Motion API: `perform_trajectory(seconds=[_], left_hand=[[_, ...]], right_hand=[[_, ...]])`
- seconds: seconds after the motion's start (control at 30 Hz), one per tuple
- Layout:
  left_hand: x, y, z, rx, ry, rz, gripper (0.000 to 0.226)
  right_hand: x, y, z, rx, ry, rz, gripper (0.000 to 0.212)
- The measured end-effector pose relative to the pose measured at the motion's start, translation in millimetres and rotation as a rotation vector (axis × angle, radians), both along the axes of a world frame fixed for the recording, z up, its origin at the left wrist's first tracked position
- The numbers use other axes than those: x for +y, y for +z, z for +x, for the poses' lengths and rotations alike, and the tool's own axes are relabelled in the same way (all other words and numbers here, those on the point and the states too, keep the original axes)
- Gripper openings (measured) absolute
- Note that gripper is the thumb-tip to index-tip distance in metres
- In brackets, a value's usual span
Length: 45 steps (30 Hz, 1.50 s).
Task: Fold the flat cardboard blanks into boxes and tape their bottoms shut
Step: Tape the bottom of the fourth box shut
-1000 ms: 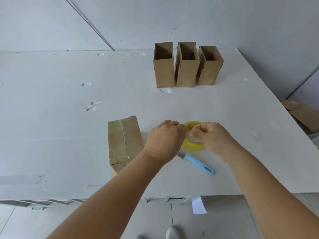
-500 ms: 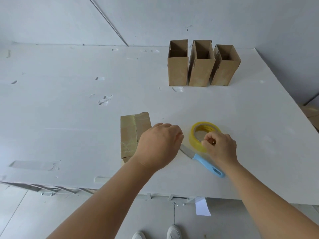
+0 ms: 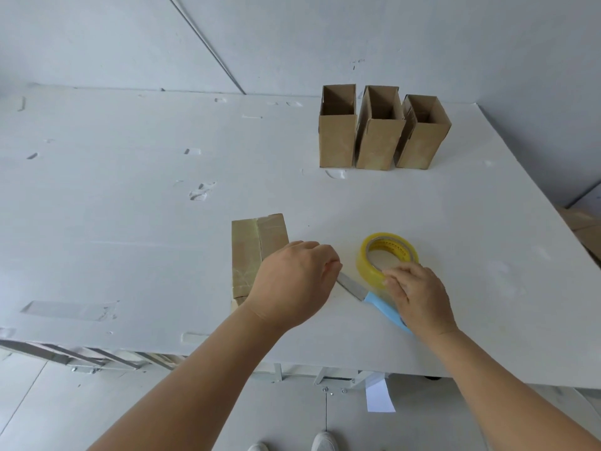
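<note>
Both forearms are bare to the lower edge of the view; no sleeves, cuffs or gloves are visible. The left hand (image 3: 294, 281) carries no ring, watch or band on the surfaces shown. The right hand (image 3: 419, 297) is likewise bare at the wrist and fingers. Fingernails are short where visible. At the bottom edge, the toes of two white shoes (image 3: 322, 442) appear, rounded in shape; laces and other details cannot be made out.
</note>
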<state>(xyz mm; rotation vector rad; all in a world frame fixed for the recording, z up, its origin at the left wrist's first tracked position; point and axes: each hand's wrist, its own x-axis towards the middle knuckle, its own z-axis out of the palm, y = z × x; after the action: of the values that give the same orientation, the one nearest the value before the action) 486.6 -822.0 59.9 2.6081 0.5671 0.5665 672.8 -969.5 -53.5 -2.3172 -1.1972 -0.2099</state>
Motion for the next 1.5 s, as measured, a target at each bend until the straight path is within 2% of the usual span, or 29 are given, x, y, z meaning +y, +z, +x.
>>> perform_trajectory(seconds=[0.07, 0.13, 0.3, 0.37, 0.47, 0.63, 0.8, 1.0, 1.2, 1.37, 1.5], left_hand=[[-1.0, 0.9, -0.4, -0.004, -0.007, -0.005, 0.020], [-1.5, 1.8, -1.3, -0.009, -0.016, -0.008, 0.024], [-2.4, 1.6, -7.1, -0.022, -0.031, 0.006, 0.024], [-2.3, 1.7, -9.9, -0.020, -0.026, 0.011, 0.024], [-0.5, 2.0, -14.2, -0.027, -0.018, 0.017, 0.025], [8.5, -1.0, -21.1, -0.067, 0.021, 0.040, 0.023], [14.9, -12.2, -28.6, -0.097, 0.001, 0.144, 0.029], [17.5, -17.3, -33.5, -0.126, -0.020, 0.195, 0.026], [22.5, -22.0, -42.4, -0.098, -0.087, 0.210, 0.026], [29.0, -32.0, -52.4, -0.052, -0.136, 0.225, 0.027], [30.7, -37.3, -55.1, -0.067, -0.115, 0.225, 0.027]], right_hand=[[3.7, 4.7, -0.2, 0.137, -0.089, 0.049, 0.016], [11.1, 8.7, 1.0, 0.174, -0.161, 0.052, 0.019], [27.8, 13.7, 10.3, 0.047, -0.260, -0.136, 0.022], [28.6, 13.4, 12.9, -0.019, -0.224, -0.230, 0.021], [28.5, 15.3, 15.4, -0.003, -0.173, -0.323, 0.022], [16.1, 14.4, 13.5, -0.002, -0.102, -0.229, 0.019], [5.1, 4.8, 11.0, -0.069, -0.022, -0.085, 0.003], [-1.2, -2.7, 3.6, -0.254, 0.077, -0.028, 0.023], [-15.1, -18.7, -5.1, -0.344, 0.073, -0.153, 0.060], [-19.2, -19.6, -10.8, -0.340, 0.043, -0.177, 0.067], [-20.0, -17.6, -12.1, -0.319, 0.037, -0.147, 0.059]])
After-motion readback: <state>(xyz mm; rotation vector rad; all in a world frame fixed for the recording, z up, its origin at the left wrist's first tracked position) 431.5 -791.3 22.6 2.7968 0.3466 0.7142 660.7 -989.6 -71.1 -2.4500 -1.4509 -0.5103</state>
